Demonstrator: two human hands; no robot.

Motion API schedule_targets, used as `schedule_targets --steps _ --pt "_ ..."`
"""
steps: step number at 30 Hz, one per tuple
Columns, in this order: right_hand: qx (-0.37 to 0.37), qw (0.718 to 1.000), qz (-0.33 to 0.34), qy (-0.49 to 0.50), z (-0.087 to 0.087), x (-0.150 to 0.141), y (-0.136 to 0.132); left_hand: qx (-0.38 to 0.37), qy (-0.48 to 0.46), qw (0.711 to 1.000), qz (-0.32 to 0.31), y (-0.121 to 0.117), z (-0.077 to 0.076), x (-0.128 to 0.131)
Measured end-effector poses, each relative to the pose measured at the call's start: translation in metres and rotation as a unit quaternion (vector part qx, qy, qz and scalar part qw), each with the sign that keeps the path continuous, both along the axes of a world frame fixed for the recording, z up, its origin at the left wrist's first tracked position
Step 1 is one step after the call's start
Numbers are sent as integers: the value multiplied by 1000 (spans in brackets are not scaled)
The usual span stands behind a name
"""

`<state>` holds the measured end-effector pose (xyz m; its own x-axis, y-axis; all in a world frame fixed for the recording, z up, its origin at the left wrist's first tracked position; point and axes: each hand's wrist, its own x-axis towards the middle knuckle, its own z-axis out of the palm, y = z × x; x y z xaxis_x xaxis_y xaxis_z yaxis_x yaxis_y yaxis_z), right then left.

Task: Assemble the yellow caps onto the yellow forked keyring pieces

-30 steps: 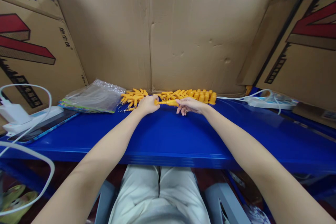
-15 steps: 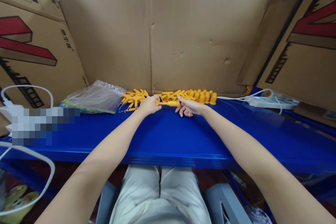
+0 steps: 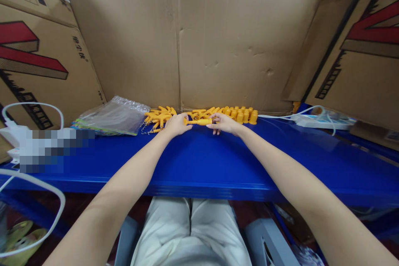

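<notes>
Between my hands lies a yellow plastic screwdriver-shaped piece, held level just above the blue table. My left hand is closed around its thin, ribbed end. The thumb and fingers of my right hand pinch its thicker end. Beyond my left hand is a heap of yellow branched pieces with small metal chains. Several yellow cylindrical caps stand upright in rows past my right hand. More yellow parts lie directly behind the held piece, partly covered by my fingers.
A stack of clear plastic bags lies left of the heap. Cardboard panels wall off the back and sides of the blue table. White power strips with cables sit at both ends.
My right hand's fingers have drawn in from a looser, lower spread to a pinch on the thick end of the yellow piece. My left hand has barely moved.
</notes>
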<state>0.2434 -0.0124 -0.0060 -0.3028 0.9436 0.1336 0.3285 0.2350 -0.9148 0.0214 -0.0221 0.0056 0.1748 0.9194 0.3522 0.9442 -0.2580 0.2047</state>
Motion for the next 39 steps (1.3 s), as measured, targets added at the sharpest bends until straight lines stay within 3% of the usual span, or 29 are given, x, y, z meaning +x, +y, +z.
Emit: schedule_targets --steps 8,21,31,39 --pt "4 999 39 -29 4 2 -2 13 -4 1000 -8 -1 -1 -1" --pt "-71 997 2 -21 9 -5 -11 14 15 1000 -8 0 -1 1" --pt "-221 966 -2 137 9 -4 -4 -4 34 999 0 -3 2 3" --pt "-248 954 -36 166 14 -8 -6 -19 43 999 2 -2 5 4"
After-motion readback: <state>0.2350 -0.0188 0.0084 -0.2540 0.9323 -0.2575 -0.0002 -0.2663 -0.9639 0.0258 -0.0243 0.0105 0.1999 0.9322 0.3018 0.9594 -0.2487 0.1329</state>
